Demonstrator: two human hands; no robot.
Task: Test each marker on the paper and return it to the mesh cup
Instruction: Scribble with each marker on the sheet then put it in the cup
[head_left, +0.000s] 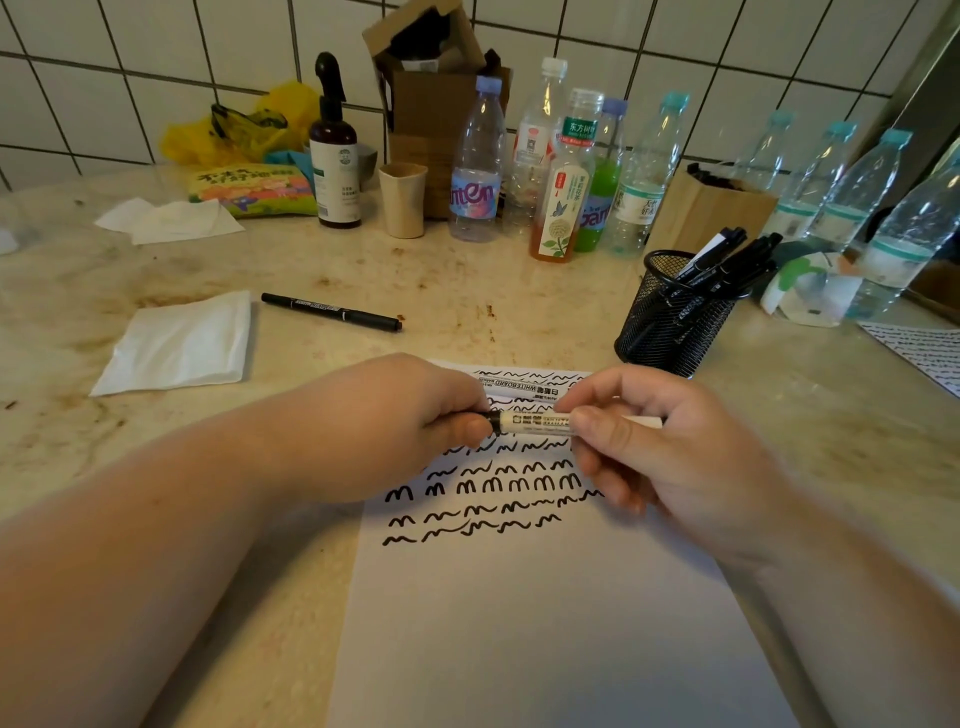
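Observation:
A white whiteboard marker (535, 422) is held level above the paper (519, 597), which carries rows of black squiggles. My left hand (405, 421) pinches its black cap end, and my right hand (660, 452) grips its barrel. A second white whiteboard marker (519, 387) lies on the paper's far edge, just beyond my hands. The black mesh cup (670, 317) stands to the right beyond the paper, with several black markers leaning in it. A thin black marker (332, 312) lies on the counter at the left.
Folded tissues (176, 345) lie at left on the stained counter. Along the tiled wall stand several plastic bottles (475, 171), a brown spray bottle (332, 150), a beige cup (402, 200) and cardboard boxes (436, 88). Another scribbled sheet (919, 353) lies far right.

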